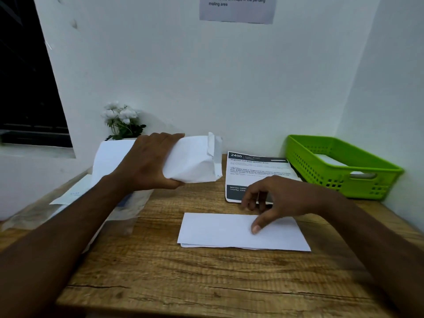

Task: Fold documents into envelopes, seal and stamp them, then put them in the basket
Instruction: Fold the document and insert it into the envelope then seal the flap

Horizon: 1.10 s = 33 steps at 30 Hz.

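My left hand (151, 164) grips a white envelope (197, 159) above the table, its open flap end pointing right. A folded white document (229, 232) lies flat on the wooden table in front of me. Just above the document's upper right part hovers my right hand (273, 198), fingers loosely curled and thumb pointing down at the paper; it holds nothing. The green basket (339, 177) stands at the back right, with white paper inside it.
A stack of printed sheets (257, 171) lies behind the folded document, next to the basket. A clear plastic bag with envelopes (75, 196) sits at the left. White flowers (121, 120) stand at the back wall. A notice (237, 8) hangs on the wall.
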{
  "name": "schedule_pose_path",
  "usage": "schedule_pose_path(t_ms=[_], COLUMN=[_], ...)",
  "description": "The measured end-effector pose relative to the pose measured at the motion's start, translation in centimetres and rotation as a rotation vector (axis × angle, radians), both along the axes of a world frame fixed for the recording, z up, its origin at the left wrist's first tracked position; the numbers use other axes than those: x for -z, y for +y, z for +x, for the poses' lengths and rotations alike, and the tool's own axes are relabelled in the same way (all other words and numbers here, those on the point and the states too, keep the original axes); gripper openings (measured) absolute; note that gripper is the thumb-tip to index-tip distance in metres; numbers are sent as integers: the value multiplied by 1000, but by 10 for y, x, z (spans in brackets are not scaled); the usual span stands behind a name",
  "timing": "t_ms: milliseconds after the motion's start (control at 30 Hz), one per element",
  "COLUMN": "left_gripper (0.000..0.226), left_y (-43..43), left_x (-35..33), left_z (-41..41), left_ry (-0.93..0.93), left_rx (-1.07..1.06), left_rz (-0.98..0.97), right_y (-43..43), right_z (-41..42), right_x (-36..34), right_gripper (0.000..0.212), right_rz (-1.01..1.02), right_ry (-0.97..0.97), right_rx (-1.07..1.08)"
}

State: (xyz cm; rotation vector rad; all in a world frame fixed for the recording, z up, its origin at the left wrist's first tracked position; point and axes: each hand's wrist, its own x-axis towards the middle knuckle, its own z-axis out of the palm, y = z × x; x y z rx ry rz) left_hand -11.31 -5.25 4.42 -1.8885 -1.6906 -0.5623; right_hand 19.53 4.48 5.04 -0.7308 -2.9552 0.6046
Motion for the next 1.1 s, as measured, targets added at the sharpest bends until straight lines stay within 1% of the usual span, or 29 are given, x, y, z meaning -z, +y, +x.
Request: schedule_pose_path(t_ms=[67,267,367,433,600,667,733,800,900,1100], left_gripper=[102,101,101,101,100,100,100,99,99,100], left_y=[0,0,0,0,1,1,0,0,-1,0], left_x=[0,2,2,1,0,-1,0,0,-1,-2], left_z=[0,-1,-3,-5,-15,-17,-16,-15,-15,-15], left_ry=[5,14,7,7,-5,-12,-17,-28,-35,-35], left_rx=[15,22,23,25,11,3,8,18,19,13], left_rz=[-6,-26,-31,-29,-18,-20,-23,-23,-30,-33], right_y=[0,3,5,6,6,9,13,16,23,33], right_z=[-1,-5,-5,-4,5,8,10,12,15,20], right_x=[2,5,6,6,-2,-5,-9,-12,-14,-13], right_gripper=[48,47,58,55,27,20,17,15,17,19], right_rz=[-22,-8,-19,-56,-232,-284,-279,-232,-190,-186], right_ry=[-13,-50,-63,-32,222,332,447,563,700,764], right_rx=[-21,-17,6,2,-3,7,44,101,189,299])
